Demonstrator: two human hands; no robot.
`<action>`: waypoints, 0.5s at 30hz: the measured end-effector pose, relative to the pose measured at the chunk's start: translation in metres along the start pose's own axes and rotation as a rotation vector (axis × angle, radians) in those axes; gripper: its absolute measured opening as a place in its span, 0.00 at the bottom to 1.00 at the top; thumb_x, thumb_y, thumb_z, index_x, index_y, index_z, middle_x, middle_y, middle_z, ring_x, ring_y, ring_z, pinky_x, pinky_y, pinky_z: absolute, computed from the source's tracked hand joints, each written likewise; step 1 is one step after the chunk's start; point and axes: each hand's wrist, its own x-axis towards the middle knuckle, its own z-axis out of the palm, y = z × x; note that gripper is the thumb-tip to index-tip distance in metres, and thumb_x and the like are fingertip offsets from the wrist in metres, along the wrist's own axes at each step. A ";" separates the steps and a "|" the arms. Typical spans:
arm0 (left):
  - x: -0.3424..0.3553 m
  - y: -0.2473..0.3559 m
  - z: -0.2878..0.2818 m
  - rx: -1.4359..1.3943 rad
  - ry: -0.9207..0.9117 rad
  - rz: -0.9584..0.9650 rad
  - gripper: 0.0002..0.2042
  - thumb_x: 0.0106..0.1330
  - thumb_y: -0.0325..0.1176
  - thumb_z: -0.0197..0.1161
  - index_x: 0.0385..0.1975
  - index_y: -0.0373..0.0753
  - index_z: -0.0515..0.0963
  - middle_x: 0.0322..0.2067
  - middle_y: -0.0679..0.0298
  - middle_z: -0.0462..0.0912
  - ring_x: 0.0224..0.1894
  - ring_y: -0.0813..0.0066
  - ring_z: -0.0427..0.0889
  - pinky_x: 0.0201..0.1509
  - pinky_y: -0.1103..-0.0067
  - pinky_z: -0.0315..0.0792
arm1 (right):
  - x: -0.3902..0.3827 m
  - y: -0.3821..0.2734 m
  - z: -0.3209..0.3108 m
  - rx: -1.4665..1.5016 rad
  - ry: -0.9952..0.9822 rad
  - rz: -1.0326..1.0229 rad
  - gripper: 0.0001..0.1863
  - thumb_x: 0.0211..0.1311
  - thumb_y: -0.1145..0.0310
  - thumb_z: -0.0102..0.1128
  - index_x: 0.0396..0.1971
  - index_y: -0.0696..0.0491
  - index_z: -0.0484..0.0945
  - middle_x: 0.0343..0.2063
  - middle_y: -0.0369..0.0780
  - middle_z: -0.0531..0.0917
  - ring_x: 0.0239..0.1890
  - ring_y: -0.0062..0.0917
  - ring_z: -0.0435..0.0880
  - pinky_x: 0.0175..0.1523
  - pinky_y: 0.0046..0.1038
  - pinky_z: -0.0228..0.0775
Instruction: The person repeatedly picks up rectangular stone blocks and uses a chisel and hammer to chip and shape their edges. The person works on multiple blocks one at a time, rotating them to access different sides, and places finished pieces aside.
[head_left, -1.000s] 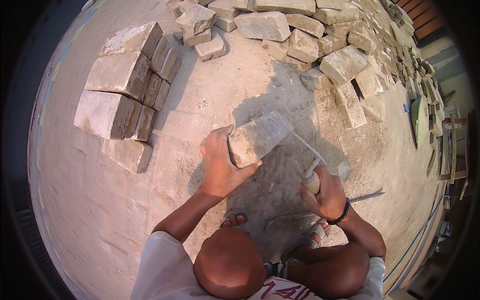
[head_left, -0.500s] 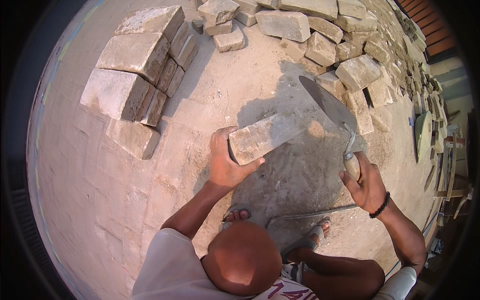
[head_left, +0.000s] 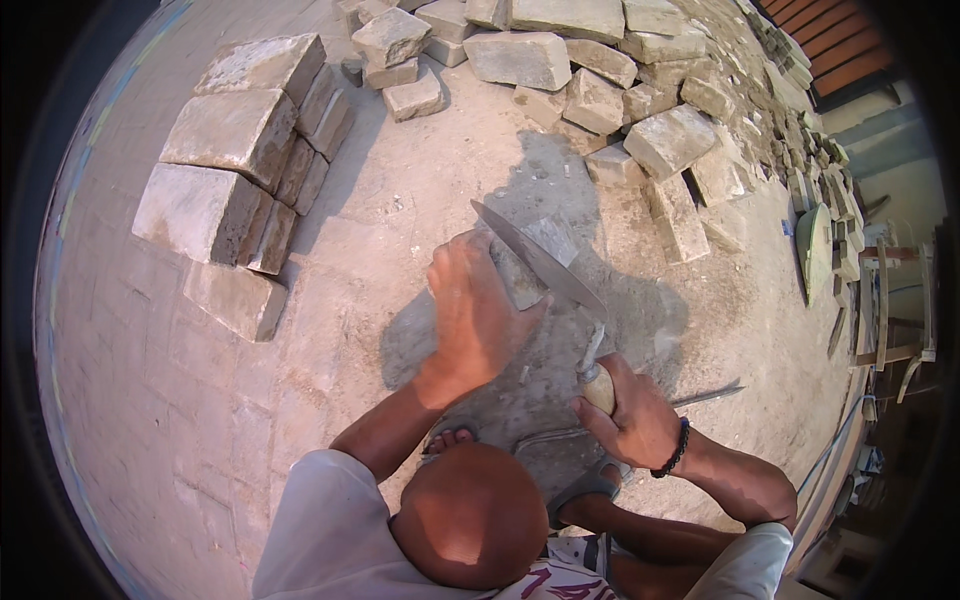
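My left hand (head_left: 475, 310) grips a dusty, pale brick (head_left: 548, 235) near the middle of the view, its fingers wrapped round the near part and hiding much of it. My right hand (head_left: 630, 415) is closed on the wooden handle of a trowel, whose metal blade (head_left: 535, 255) angles up and left across the brick, close to my left fingertips. Whether the blade touches the brick I cannot tell. A thin metal bar (head_left: 710, 393) lies on the ground behind my right hand, near my sandalled feet.
A neat stack of bricks (head_left: 225, 135) stands at the left on the dusty paved ground (head_left: 180, 420). A loose heap of bricks (head_left: 670, 140) spreads across the back and right. A pale green oval board (head_left: 815, 250) and wooden pieces (head_left: 885, 350) are along the right edge.
The trowel has swung from the right, half a second ago, leftward over the brick. My left hand, still gripping the brick, has moved a little right and up.
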 end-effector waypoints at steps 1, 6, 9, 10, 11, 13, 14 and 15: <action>-0.001 0.001 0.000 -0.006 0.009 -0.009 0.43 0.41 0.35 0.81 0.56 0.26 0.61 0.49 0.46 0.67 0.54 0.49 0.65 0.61 0.63 0.61 | 0.002 0.003 -0.006 0.031 -0.011 0.120 0.23 0.64 0.62 0.59 0.51 0.62 0.65 0.21 0.55 0.80 0.26 0.53 0.83 0.31 0.45 0.74; 0.001 0.000 0.003 0.022 0.053 -0.014 0.44 0.41 0.34 0.81 0.57 0.26 0.60 0.49 0.46 0.66 0.53 0.50 0.65 0.60 0.63 0.61 | -0.014 -0.014 -0.010 0.113 0.134 0.100 0.21 0.64 0.64 0.60 0.47 0.64 0.66 0.24 0.56 0.80 0.31 0.52 0.84 0.34 0.44 0.73; 0.004 0.004 0.003 0.005 0.041 0.033 0.44 0.42 0.34 0.81 0.58 0.27 0.60 0.50 0.46 0.66 0.54 0.50 0.65 0.61 0.63 0.61 | -0.006 0.005 0.005 0.022 0.116 0.110 0.19 0.63 0.65 0.61 0.43 0.64 0.67 0.24 0.57 0.80 0.33 0.54 0.83 0.35 0.43 0.73; 0.003 0.002 -0.002 0.010 0.019 0.033 0.43 0.42 0.34 0.81 0.57 0.28 0.61 0.50 0.46 0.66 0.54 0.50 0.65 0.61 0.63 0.61 | 0.004 0.030 0.006 -0.014 0.058 0.232 0.19 0.63 0.65 0.61 0.44 0.64 0.67 0.24 0.57 0.80 0.34 0.55 0.83 0.35 0.44 0.73; 0.001 0.000 0.000 -0.003 -0.007 0.038 0.43 0.42 0.34 0.81 0.57 0.28 0.61 0.50 0.46 0.66 0.55 0.50 0.64 0.61 0.63 0.60 | 0.011 0.053 0.003 -0.061 0.007 0.368 0.19 0.63 0.65 0.61 0.44 0.63 0.67 0.24 0.58 0.80 0.34 0.56 0.83 0.36 0.44 0.73; -0.005 -0.005 -0.004 0.001 -0.031 0.040 0.43 0.42 0.34 0.81 0.57 0.29 0.61 0.49 0.47 0.66 0.55 0.50 0.65 0.61 0.63 0.61 | 0.017 0.085 -0.008 -0.110 0.034 0.358 0.19 0.63 0.63 0.59 0.43 0.63 0.67 0.23 0.59 0.80 0.32 0.56 0.82 0.35 0.48 0.73; -0.009 -0.013 -0.005 0.009 -0.030 0.042 0.42 0.42 0.35 0.81 0.57 0.30 0.61 0.49 0.47 0.67 0.54 0.51 0.66 0.60 0.63 0.62 | 0.017 0.092 -0.011 -0.136 0.051 0.356 0.19 0.63 0.62 0.59 0.43 0.62 0.67 0.23 0.59 0.80 0.32 0.57 0.82 0.35 0.50 0.73; -0.014 -0.024 -0.011 0.035 -0.026 0.038 0.42 0.42 0.35 0.81 0.56 0.30 0.61 0.48 0.48 0.67 0.54 0.52 0.67 0.60 0.64 0.63 | 0.019 0.081 -0.006 -0.125 0.093 0.306 0.19 0.64 0.62 0.58 0.43 0.62 0.67 0.23 0.59 0.80 0.32 0.57 0.82 0.35 0.50 0.73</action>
